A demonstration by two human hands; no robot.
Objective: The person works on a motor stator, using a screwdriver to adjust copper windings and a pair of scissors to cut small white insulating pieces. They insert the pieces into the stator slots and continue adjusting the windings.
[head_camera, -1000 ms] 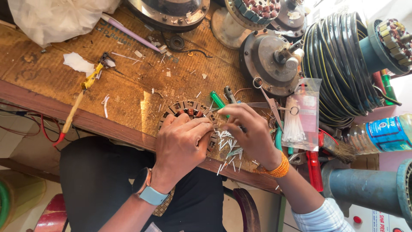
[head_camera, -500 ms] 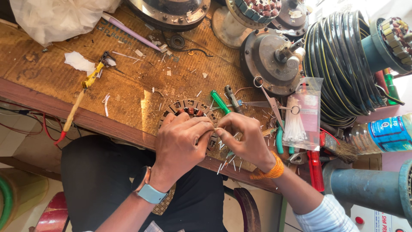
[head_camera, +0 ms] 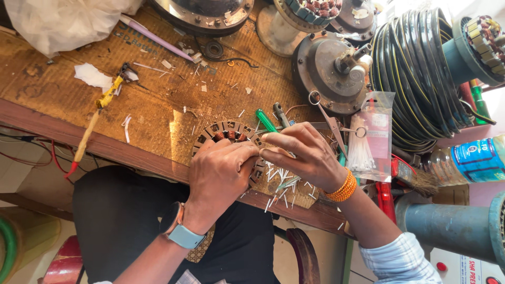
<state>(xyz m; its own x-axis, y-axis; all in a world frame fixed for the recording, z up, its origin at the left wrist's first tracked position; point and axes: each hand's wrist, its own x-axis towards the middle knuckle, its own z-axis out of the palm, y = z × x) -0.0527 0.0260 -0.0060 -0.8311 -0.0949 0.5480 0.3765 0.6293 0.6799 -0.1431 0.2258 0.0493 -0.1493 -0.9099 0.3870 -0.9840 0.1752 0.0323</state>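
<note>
Left hand (head_camera: 221, 171) lies knuckles up, fingers curled; right hand (head_camera: 307, 155) meets it fingertip to fingertip, fingers pinched, both forearms angling in from below

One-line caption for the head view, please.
Left hand and right hand meet over a round wound stator at the wooden bench edge, white slips scattered beside it.

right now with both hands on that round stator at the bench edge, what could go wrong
1. The stator sits close to the front edge of the bench; a push from the left hand or right hand might tip it off.
2. Loose white slips lie by the edge and could be swept to the floor.
3. Scissors lie just behind the right hand; reaching back could catch them.
</note>
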